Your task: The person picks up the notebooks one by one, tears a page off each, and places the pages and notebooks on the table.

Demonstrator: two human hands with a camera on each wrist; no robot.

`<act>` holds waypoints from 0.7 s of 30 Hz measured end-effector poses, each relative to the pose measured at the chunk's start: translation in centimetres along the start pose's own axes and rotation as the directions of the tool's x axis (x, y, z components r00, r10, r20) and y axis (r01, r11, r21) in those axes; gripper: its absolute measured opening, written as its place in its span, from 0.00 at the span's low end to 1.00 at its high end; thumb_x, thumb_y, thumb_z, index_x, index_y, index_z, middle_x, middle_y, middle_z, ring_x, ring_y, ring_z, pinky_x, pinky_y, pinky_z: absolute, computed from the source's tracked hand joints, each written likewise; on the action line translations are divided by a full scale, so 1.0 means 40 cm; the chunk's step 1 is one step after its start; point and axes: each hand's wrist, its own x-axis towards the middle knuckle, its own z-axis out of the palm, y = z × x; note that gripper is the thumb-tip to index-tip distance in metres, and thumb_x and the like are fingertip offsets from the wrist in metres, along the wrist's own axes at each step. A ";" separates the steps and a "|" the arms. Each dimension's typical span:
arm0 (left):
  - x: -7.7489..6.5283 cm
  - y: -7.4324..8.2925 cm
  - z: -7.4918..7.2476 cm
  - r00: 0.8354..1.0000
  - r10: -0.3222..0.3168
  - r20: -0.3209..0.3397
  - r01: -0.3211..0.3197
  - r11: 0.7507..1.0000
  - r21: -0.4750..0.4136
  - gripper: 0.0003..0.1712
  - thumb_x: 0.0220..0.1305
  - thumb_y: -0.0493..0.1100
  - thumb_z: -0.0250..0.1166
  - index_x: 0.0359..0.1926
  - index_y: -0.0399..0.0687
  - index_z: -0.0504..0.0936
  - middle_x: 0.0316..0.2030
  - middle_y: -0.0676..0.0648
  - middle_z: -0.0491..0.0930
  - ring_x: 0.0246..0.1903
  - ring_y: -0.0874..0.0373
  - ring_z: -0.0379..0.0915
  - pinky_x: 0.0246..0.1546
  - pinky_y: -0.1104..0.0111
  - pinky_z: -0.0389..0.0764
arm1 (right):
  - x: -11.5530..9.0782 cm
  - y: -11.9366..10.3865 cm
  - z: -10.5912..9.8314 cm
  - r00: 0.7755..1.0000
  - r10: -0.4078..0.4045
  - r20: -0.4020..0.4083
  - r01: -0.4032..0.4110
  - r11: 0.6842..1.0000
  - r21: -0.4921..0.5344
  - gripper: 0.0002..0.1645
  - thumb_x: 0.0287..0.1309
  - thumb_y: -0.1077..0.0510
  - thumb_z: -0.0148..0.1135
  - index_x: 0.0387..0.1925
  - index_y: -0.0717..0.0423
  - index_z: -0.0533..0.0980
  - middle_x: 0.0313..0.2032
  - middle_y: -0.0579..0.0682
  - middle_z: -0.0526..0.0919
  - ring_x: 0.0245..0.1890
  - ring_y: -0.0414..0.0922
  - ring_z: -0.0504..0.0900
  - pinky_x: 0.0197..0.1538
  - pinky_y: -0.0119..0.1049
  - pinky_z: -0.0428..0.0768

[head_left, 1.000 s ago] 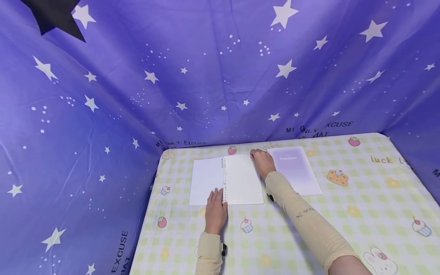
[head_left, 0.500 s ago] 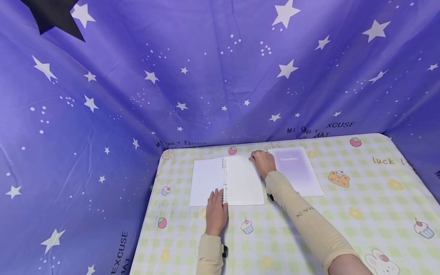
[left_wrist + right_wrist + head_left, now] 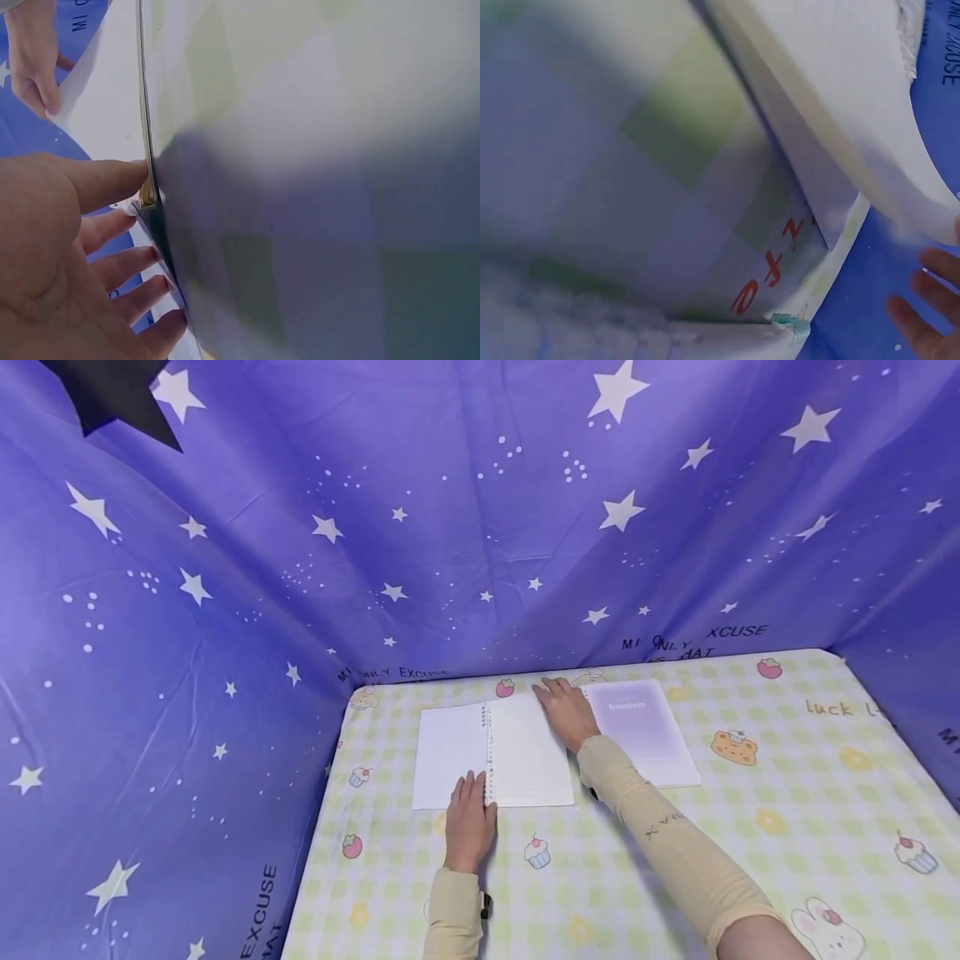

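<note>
A spiral notebook (image 3: 453,756) lies open on the table, with white pages on both sides of its ring binding. My left hand (image 3: 470,827) rests at its lower edge beside the rings, fingers straight on the left side; in the left wrist view the thumb (image 3: 112,184) touches the right side's edge. At the far right corner of the right page (image 3: 525,760), my right hand (image 3: 566,708) pinches the corner. The right wrist view shows this page (image 3: 840,82) curving up to the right hand's fingers (image 3: 934,289).
A second notebook (image 3: 645,735) with a purple gradient cover marked "freedom" lies to the right, partly behind the right hand. A checked tablecloth (image 3: 600,877) covers the table. Blue star-print curtains (image 3: 450,568) hang along the back and sides.
The right hand's fingers have gone from curled to straighter and reach slightly farther left and up at the page corner. The left hand stays in place.
</note>
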 end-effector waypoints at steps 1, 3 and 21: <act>0.000 -0.002 0.000 1.000 0.003 0.000 -0.004 1.000 0.010 0.29 0.59 0.42 0.62 0.62 0.42 0.68 0.62 0.38 0.65 0.63 0.42 0.56 0.60 0.51 0.63 | 0.000 -0.001 0.004 1.000 -0.019 -0.011 0.019 1.000 -0.023 0.22 0.65 0.62 0.44 0.59 0.55 0.70 0.59 0.58 0.69 0.59 0.54 0.64 0.56 0.53 0.69; 0.001 -0.005 -0.001 1.000 0.009 0.003 -0.009 1.000 0.024 0.29 0.59 0.43 0.62 0.61 0.42 0.68 0.62 0.38 0.65 0.62 0.42 0.57 0.59 0.51 0.64 | -0.003 -0.006 0.009 0.997 -0.062 -0.035 0.059 0.996 -0.064 0.23 0.63 0.63 0.45 0.59 0.53 0.70 0.61 0.58 0.66 0.61 0.55 0.63 0.57 0.54 0.68; 0.057 -0.073 -0.017 0.975 0.191 0.114 -0.194 0.981 0.008 0.51 0.45 0.60 0.70 0.68 0.47 0.60 0.67 0.35 0.53 0.67 0.40 0.44 0.63 0.43 0.47 | -0.122 -0.103 0.032 0.970 -0.235 -0.061 0.237 0.971 0.020 0.22 0.57 0.67 0.55 0.55 0.59 0.73 0.55 0.54 0.75 0.56 0.49 0.72 0.60 0.42 0.68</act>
